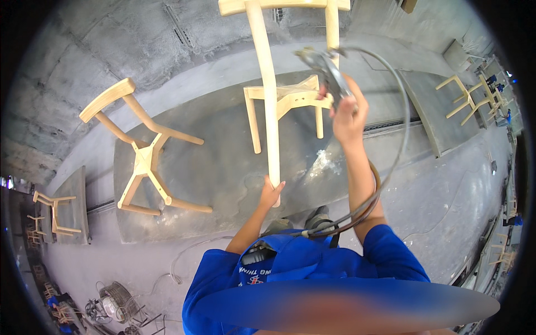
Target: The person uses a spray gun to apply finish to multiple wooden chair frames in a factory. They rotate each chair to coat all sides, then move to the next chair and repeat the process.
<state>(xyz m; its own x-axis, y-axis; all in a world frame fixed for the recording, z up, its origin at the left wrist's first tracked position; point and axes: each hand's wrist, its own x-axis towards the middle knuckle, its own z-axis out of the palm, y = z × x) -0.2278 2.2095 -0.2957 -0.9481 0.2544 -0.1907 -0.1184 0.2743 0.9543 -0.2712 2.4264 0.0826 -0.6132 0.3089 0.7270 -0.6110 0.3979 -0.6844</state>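
A pale wooden chair frame [279,97] is lifted up in front of me, its legs pointing down at the grey mat [223,167]. My left hand [271,193] grips the lower end of one long leg [269,100]. My right hand [347,114] is raised beside the seat rail and holds a metal air tool [324,68], whose tip is against the frame near the seat. A grey hose [399,134] loops from the tool down past my right forearm to my blue shirt.
A second unfinished chair [144,151] lies on its side on the mat's left part. More chair frames stand at the far right [474,97] and far left [50,215]. A wire fan [114,301] and cables lie on the concrete floor at lower left.
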